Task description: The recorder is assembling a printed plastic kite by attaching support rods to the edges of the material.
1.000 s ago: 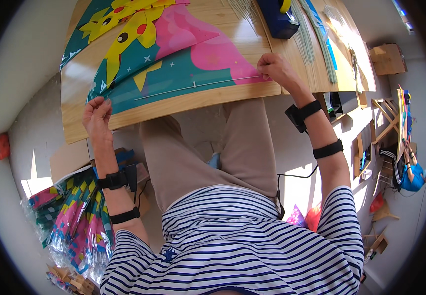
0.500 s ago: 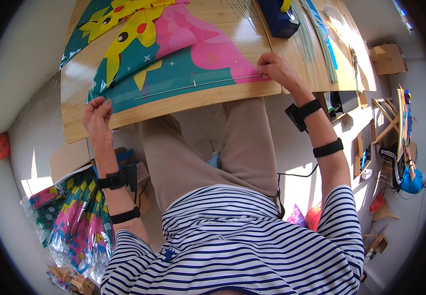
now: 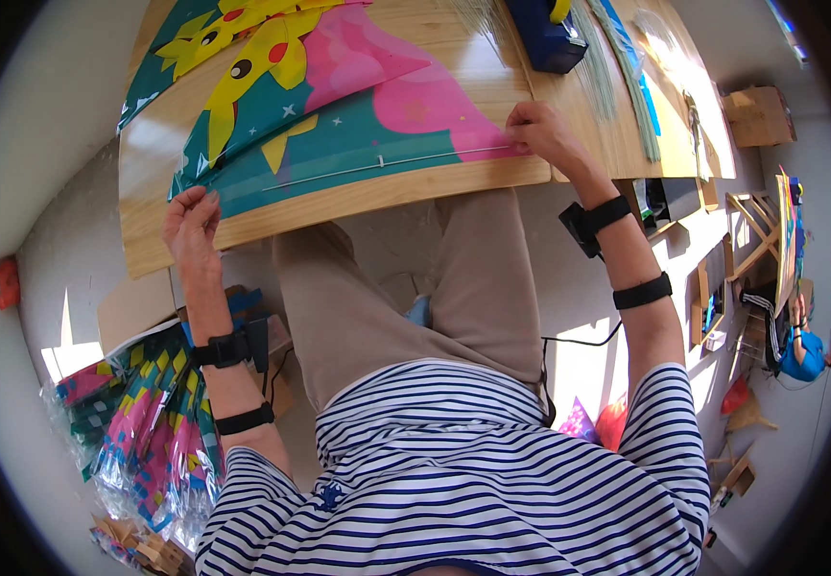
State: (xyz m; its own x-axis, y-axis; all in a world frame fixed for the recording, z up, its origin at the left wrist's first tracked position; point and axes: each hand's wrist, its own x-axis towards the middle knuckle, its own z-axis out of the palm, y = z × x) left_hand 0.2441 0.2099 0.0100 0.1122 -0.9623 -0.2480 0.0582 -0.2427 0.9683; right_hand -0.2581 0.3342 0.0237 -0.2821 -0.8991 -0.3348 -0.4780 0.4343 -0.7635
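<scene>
A colourful kite (image 3: 339,125), teal with pink and yellow shapes, lies flat on a wooden table (image 3: 272,216). A thin pale rod (image 3: 377,163) runs along its near edge. My left hand (image 3: 190,226) pinches the kite's left corner at the table's front edge. My right hand (image 3: 542,132) pinches the kite's right tip, where the rod ends. Both arms wear black bands at wrist and forearm.
A dark blue box (image 3: 545,34) and a bundle of thin sticks (image 3: 598,67) lie on the far side of the table. Packed kites in clear wrappers (image 3: 137,442) are piled on the floor at the left. Wooden frames and a box (image 3: 756,115) stand at the right.
</scene>
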